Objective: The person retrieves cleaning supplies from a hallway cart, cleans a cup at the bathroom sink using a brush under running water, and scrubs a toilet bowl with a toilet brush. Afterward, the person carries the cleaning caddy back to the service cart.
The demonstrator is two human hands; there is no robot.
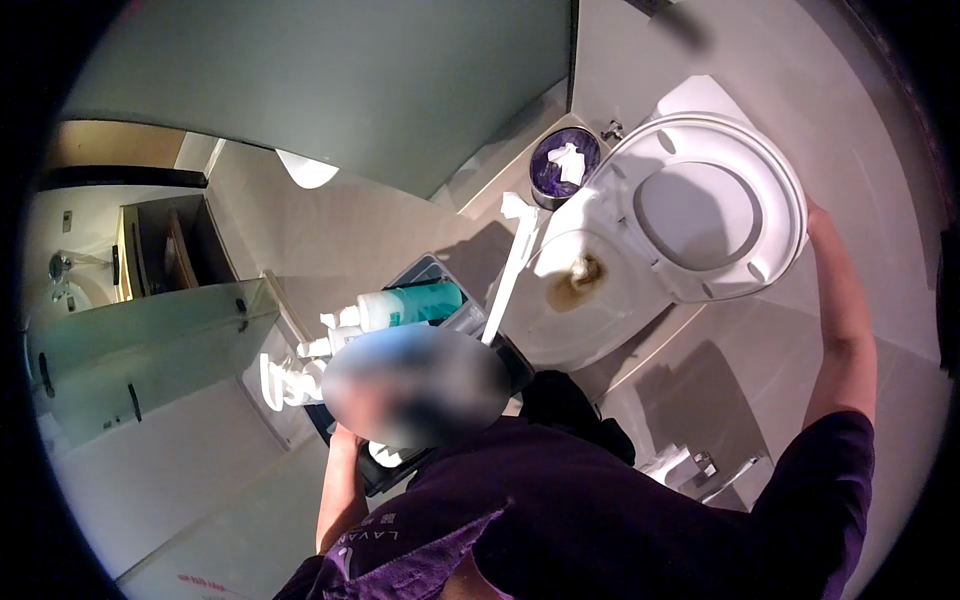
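At the right, my right hand (815, 218) grips the outer edge of the raised toilet seat (775, 255); its fingertips are hidden behind the rim. The toilet bowl (540, 335) below has brown staining in its bottom. My left hand (347, 436) is at the lower left beside a dark caddy (372, 488), mostly covered by a blurred patch, so its fingers do not show. In the caddy lie a bottle of teal liquid (410, 306) and several white spray heads (290, 382). A long white handle-like stick (510, 270) slants up between caddy and bowl.
A small bin (545, 180) with a dark liner and crumpled white paper stands behind the bowl. A frosted glass panel (350, 80) spans the upper left. A toilet paper holder (690, 468) is on the wall at lower right. Shelving (175, 245) stands far left.
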